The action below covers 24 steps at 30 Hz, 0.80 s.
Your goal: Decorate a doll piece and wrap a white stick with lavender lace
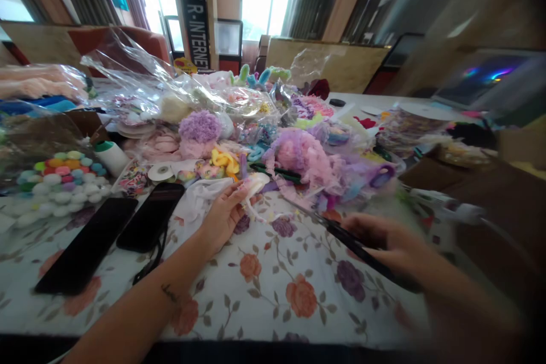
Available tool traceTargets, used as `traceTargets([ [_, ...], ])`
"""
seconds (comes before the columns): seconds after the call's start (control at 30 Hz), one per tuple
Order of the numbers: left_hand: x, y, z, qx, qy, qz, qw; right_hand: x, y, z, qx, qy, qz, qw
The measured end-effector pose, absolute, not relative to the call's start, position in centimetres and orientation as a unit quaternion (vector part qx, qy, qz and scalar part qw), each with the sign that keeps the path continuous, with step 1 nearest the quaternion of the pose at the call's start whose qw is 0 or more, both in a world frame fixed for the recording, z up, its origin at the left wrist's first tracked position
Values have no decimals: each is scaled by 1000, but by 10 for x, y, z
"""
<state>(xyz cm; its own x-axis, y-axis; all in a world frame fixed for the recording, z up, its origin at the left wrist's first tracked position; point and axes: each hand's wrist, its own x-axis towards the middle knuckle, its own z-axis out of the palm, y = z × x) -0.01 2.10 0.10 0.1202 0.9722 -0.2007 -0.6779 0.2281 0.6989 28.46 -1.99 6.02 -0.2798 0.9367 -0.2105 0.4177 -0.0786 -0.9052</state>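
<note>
My left hand [224, 213] is closed on a small, pale ribbon roll [255, 183] with touches of pink. From it a narrow white strip loops down toward the tablecloth; its details are blurred. On the right, my right hand [375, 236] grips black-handled scissors [352, 242]. Their blades point up and left toward the roll, apart from it. Pink and lilac ruffled ribbon [298, 159] lies heaped just beyond the blade tips. White sheer fabric [200, 196] rests beside my left hand.
Two black phones [151, 216] lie left of my left forearm, with a cable alongside. Behind them are colourful pompoms [60, 185], a thread cone [111, 158] and a white spool [161, 172]. Plastic-wrapped craft supplies pile up at the back. A brown cardboard box [495, 210] stands right.
</note>
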Motion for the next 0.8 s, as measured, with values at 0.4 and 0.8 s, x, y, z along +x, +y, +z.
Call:
traceTargets([
  [0.4,-13,24,2,203,332,603,697,212,5,34,-354,-649,650,175],
  [0.8,-7,16,7,229,297,573,728,225,-1,22,-394,-617,668,135],
])
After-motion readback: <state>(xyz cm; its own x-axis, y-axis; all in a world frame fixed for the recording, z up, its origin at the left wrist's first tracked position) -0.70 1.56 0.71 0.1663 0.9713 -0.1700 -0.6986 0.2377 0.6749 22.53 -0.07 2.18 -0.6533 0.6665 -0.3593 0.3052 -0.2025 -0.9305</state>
